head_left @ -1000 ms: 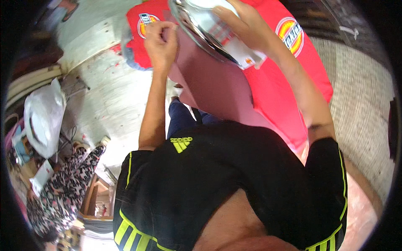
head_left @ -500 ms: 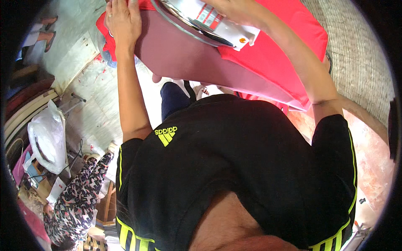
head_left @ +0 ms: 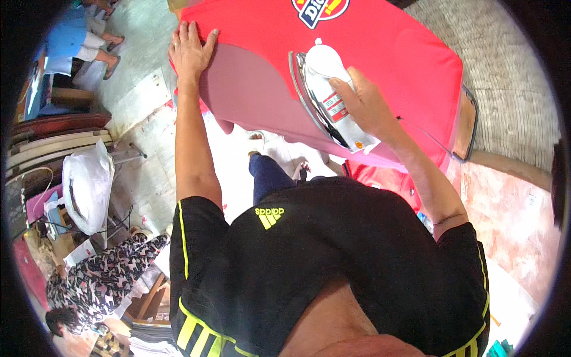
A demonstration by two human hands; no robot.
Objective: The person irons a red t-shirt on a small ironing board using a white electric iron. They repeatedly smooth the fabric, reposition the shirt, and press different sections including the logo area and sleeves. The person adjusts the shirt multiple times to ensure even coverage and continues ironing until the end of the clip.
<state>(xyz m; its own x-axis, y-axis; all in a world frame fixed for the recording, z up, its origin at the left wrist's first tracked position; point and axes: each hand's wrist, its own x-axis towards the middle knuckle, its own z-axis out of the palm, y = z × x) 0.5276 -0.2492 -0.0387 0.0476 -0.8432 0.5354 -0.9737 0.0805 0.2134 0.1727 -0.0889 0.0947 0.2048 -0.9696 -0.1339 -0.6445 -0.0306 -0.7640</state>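
My right hand (head_left: 364,106) is wrapped round the handle of a white and silver electric iron (head_left: 329,98). The iron's tip points away from me, and its long side rests along the near part of a red garment (head_left: 386,53), partly over the board edge zone. That garment, with a printed badge at the far side, is spread over a mauve-covered ironing board (head_left: 244,80). Further left, my left hand (head_left: 191,50) lies flat with fingers apart on the garment's left edge, beside the bare mauve cover. The iron's soleplate is hidden underneath.
The board's metal frame (head_left: 471,128) shows at the right, beside a woven mat (head_left: 505,65). A plastic-wrapped bundle (head_left: 88,187) stands at the left among stacked goods. A person in patterned clothing (head_left: 110,276) is at lower left, and another person's legs (head_left: 107,56) at upper left.
My right hand has brought the iron nearer to me and turned its tip further away from me. More of the red garment and its badge shows. My left hand stays flat at the left edge.
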